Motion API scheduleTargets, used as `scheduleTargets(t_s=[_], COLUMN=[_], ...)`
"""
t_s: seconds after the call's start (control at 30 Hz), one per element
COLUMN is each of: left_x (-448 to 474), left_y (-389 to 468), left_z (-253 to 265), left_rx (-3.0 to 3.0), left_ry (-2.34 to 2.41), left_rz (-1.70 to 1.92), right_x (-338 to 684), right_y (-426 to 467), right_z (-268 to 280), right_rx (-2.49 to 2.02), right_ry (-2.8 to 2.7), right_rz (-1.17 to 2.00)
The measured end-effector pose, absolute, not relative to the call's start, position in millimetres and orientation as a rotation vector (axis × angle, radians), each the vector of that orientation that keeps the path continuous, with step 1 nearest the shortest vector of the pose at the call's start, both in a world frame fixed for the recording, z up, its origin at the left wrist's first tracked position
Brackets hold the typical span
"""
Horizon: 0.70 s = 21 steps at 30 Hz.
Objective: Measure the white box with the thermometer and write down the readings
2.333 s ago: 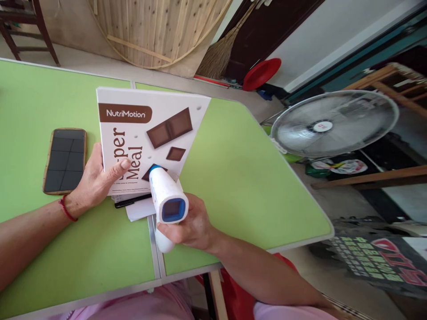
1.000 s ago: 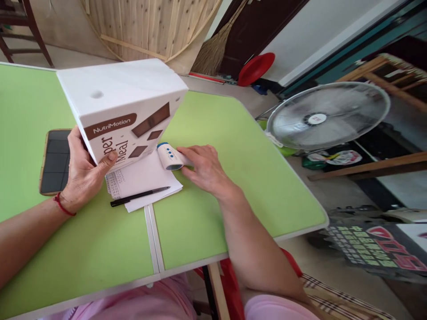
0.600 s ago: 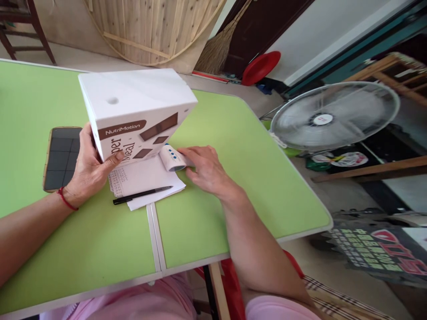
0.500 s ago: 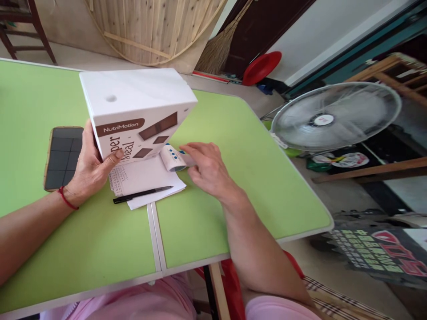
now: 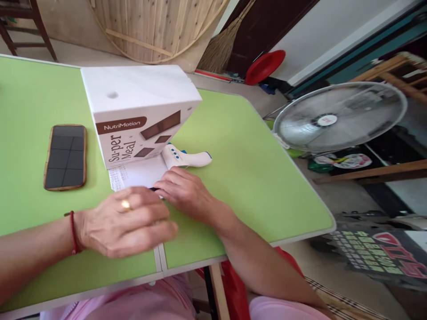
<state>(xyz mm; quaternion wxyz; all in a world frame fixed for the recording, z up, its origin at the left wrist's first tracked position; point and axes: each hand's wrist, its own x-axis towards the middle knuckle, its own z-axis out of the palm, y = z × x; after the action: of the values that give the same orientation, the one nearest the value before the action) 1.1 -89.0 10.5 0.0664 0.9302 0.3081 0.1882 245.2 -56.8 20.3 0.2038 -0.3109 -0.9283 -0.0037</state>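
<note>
My left hand (image 5: 128,222) hovers over the front of the notepad, its fingers bent and smeared by motion; whatever is under them is hidden. My right hand (image 5: 185,193) rests low at the notepad's right side, fingers closed around one end of a black pen (image 5: 154,189). Most of the pen is covered by both hands. The notepad (image 5: 142,173) shows handwriting at its left edge. Behind it stands a white NutriMotion box (image 5: 133,131), tilted to the camera and untouched. Against the box lies a white forehead-type thermometer (image 5: 196,159) with blue buttons, its handle pointing right.
A phone in a wood-coloured case (image 5: 65,158) lies left of the box on the green folding table (image 5: 267,178). A metal seam runs across the tabletop. A round floor fan (image 5: 340,118) stands beyond the right edge, and a chair (image 5: 26,31) at the far left.
My left hand has let go of the box and moved down right over the notepad. My right hand has left the thermometer and come down to the pen.
</note>
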Motion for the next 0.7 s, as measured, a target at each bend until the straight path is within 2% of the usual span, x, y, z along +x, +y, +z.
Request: scheduleTargets(t_s=[0.27,0.4,0.57,0.7], left_x=[31.0,29.9,36.4,39.0], left_y=[-119.2,-121.6,-130.6,-135.7], left_z=[28.3,23.8,27.4,31.7], left_rx=[2.903,2.870,2.856,2.874], left_ry=[0.946,0.909,1.006,1.044], left_rz=[0.222,0.138,0.116,0.113], right_x=[248.9,236.7,207.8,189.7], right_y=[-57.8,-72.6,-66.0,-49.9], right_z=[27.6,44.3,60.5,37.5], right_rx=[-0.978,-1.007,-1.042,-1.098], right_ry=[-2.049,-1.778,-1.889,-1.773], right_rz=[0.272,0.626,1.093,1.086])
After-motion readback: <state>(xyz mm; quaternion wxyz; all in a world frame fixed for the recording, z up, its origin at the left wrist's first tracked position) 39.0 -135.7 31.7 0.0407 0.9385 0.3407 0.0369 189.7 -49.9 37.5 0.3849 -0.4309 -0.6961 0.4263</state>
